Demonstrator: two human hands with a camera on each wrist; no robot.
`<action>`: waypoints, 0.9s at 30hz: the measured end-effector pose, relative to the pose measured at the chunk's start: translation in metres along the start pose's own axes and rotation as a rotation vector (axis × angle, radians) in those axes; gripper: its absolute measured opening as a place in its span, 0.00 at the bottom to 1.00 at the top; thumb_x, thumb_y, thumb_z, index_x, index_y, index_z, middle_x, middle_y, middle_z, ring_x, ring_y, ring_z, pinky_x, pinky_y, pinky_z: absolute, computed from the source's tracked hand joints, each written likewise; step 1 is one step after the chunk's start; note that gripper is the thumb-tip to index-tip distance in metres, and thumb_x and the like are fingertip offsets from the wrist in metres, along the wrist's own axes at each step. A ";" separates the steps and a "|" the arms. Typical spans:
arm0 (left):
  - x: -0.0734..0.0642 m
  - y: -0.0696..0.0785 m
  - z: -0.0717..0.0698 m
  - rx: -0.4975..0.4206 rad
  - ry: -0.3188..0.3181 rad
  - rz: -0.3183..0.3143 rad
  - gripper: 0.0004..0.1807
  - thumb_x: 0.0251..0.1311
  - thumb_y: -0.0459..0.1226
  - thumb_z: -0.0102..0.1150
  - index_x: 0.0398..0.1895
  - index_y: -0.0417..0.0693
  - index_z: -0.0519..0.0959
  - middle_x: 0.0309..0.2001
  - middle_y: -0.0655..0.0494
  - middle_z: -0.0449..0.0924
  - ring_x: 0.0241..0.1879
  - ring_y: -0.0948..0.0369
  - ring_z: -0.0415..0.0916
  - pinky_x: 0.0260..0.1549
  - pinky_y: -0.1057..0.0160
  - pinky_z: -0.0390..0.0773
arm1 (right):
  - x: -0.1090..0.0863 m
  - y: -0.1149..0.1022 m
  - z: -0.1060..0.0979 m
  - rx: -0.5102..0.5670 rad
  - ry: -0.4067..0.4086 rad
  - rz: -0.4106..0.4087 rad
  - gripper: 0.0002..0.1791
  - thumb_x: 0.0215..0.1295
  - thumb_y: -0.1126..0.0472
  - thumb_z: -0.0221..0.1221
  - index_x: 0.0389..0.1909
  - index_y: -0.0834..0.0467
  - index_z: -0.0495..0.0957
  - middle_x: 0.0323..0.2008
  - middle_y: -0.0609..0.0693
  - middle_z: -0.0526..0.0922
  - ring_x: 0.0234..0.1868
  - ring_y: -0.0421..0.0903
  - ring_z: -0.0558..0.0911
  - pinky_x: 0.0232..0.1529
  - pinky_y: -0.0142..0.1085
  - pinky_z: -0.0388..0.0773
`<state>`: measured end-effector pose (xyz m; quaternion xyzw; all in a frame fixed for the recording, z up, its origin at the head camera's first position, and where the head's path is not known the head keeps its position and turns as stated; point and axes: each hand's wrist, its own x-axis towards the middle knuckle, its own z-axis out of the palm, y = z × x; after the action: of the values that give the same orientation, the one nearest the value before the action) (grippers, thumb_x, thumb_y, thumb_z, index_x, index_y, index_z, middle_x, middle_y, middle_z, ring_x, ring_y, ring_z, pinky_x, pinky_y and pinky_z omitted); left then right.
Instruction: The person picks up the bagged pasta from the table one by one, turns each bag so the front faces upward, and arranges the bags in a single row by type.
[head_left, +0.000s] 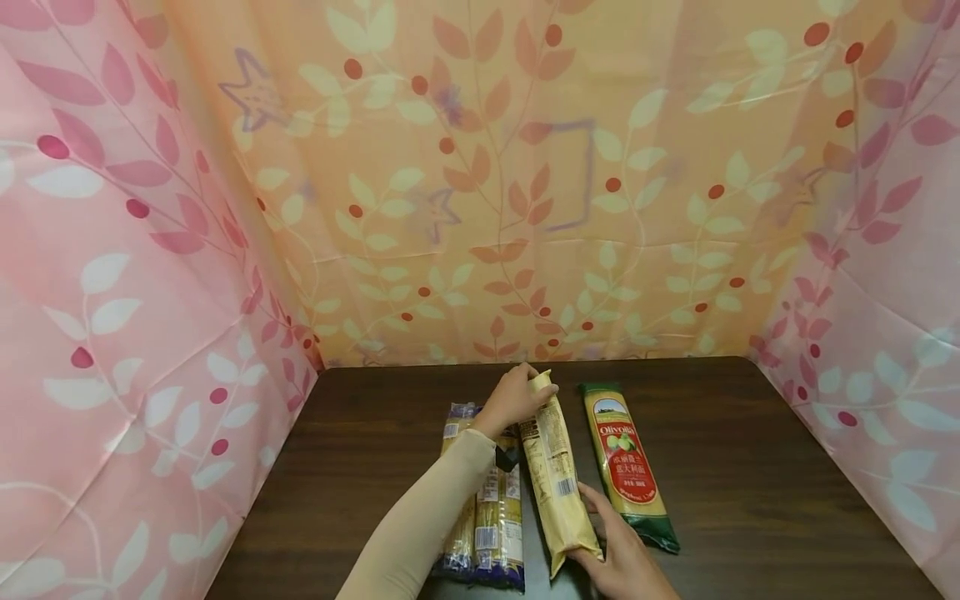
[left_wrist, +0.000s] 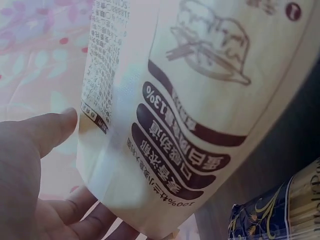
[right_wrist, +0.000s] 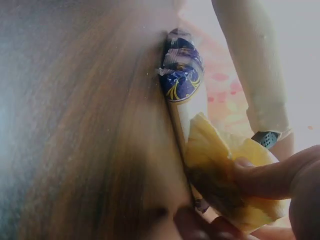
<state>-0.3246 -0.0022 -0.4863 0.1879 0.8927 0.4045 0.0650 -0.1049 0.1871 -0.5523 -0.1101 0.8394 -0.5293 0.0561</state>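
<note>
A long cream-yellow packet of pasta point(head_left: 557, 475) is held between both hands, its barcode side facing up in the head view. At its far end my left hand point(head_left: 516, 400) grips it, thumb on one side and fingers behind, as the left wrist view shows. My right hand point(head_left: 621, 548) pinches the near end, the thumb point(right_wrist: 265, 177) pressing on the crumpled wrapper. Left of it, two clear-and-blue spaghetti packs point(head_left: 498, 525) lie side by side, partly covered by the left forearm. A green, gold and red Olivoila spaghetti pack point(head_left: 628, 454) lies to the right.
The packs lie on a dark wood-grain table point(head_left: 765, 475). Leaf-patterned cloth hangs along the back point(head_left: 495, 275) and both sides. A dark band point(head_left: 507, 457) circles the left wrist below the cream sleeve point(head_left: 420, 517).
</note>
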 end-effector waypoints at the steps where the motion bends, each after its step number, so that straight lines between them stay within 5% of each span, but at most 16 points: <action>1: 0.001 0.000 -0.001 -0.008 0.011 -0.002 0.29 0.76 0.57 0.63 0.63 0.43 0.76 0.48 0.48 0.81 0.34 0.58 0.79 0.32 0.59 0.81 | 0.000 0.000 0.000 0.039 -0.006 -0.033 0.52 0.67 0.61 0.75 0.83 0.64 0.54 0.67 0.71 0.70 0.58 0.66 0.84 0.47 0.42 0.88; 7: 0.005 -0.002 -0.002 -0.045 0.044 -0.012 0.38 0.73 0.58 0.65 0.75 0.43 0.71 0.75 0.40 0.71 0.37 0.59 0.79 0.39 0.55 0.81 | 0.000 0.001 -0.001 0.159 -0.016 -0.187 0.50 0.72 0.66 0.70 0.85 0.65 0.49 0.68 0.77 0.62 0.49 0.52 0.90 0.42 0.39 0.89; 14: 0.003 -0.009 -0.003 -0.138 0.021 -0.019 0.26 0.73 0.56 0.66 0.60 0.47 0.76 0.87 0.48 0.50 0.31 0.58 0.78 0.33 0.58 0.81 | -0.001 0.000 0.003 0.222 0.024 -0.220 0.51 0.73 0.65 0.69 0.87 0.62 0.46 0.75 0.75 0.54 0.54 0.43 0.88 0.45 0.41 0.89; 21: 0.001 -0.012 -0.006 -0.215 0.053 -0.037 0.26 0.74 0.56 0.66 0.59 0.48 0.75 0.79 0.45 0.67 0.41 0.56 0.83 0.36 0.56 0.85 | -0.001 -0.009 0.006 0.330 0.135 -0.021 0.51 0.69 0.67 0.72 0.85 0.66 0.51 0.77 0.74 0.63 0.64 0.51 0.84 0.53 0.33 0.85; 27: 0.000 -0.012 -0.007 -0.269 0.079 -0.055 0.25 0.74 0.54 0.66 0.60 0.48 0.75 0.57 0.43 0.80 0.42 0.54 0.81 0.39 0.53 0.84 | 0.002 -0.012 0.001 0.381 0.062 0.054 0.44 0.74 0.63 0.68 0.80 0.75 0.56 0.71 0.76 0.71 0.58 0.40 0.85 0.54 0.32 0.84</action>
<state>-0.3295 -0.0146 -0.4907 0.1371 0.8370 0.5256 0.0656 -0.1051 0.1807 -0.5422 -0.0586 0.7280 -0.6800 0.0641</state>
